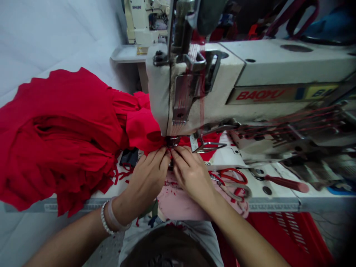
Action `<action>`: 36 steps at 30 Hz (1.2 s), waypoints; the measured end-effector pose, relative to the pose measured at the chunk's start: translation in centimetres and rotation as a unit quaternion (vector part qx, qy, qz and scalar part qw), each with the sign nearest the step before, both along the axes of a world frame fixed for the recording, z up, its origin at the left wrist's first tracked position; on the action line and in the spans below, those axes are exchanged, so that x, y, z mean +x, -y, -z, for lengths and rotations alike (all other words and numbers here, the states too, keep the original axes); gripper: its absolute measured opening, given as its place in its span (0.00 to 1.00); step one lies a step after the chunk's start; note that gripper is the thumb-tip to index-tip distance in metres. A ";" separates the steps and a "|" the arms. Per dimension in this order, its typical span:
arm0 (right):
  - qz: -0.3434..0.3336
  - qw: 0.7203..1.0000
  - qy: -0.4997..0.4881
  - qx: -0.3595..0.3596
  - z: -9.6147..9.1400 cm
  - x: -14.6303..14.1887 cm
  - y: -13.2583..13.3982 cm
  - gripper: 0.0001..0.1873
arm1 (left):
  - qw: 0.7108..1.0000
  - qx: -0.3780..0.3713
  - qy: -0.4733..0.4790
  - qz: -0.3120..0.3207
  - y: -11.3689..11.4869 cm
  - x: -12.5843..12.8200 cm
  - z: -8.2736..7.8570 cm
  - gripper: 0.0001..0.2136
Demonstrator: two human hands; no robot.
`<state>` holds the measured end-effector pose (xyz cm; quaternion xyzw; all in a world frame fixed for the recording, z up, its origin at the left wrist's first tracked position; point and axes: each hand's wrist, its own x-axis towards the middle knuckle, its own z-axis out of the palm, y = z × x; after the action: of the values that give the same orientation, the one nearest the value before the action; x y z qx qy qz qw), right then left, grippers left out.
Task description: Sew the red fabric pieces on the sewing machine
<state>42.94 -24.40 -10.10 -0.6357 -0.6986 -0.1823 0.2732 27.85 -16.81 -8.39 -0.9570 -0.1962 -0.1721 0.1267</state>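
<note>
Lying rumpled, plain bright red fabric, its near edge pinched by left hand and right hand

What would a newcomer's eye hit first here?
Most likely the big heap of bright red fabric filling the left of the view. Next, the white BAOYU sewing machine, with red threads strung along it, looming across the upper right. Then the left hand and right hand, close together near the center, right by the presser foot.
</note>
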 end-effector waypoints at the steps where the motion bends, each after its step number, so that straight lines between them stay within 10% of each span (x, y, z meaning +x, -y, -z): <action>1: -0.001 1.000 -0.004 0.001 0.0 0.0 -0.1 0.18 | 1.000 -0.002 0.002 -0.001 0.0 0.0 0.0 0.16; 18: -0.058 0.988 -0.139 -0.033 0.2 1.5 -0.4 0.13 | 0.996 -0.047 0.035 0.070 -2.2 -0.4 -0.4 0.15; 36: -0.026 0.996 0.081 -0.039 -0.2 0.9 -0.1 0.16 | 0.997 -0.001 0.033 0.066 -1.7 -0.1 -0.3 0.16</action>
<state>43.80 -24.27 -9.93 -0.6105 -0.7414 -0.1989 0.1950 27.78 -15.16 -8.14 -0.9617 -0.1366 -0.2118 0.1076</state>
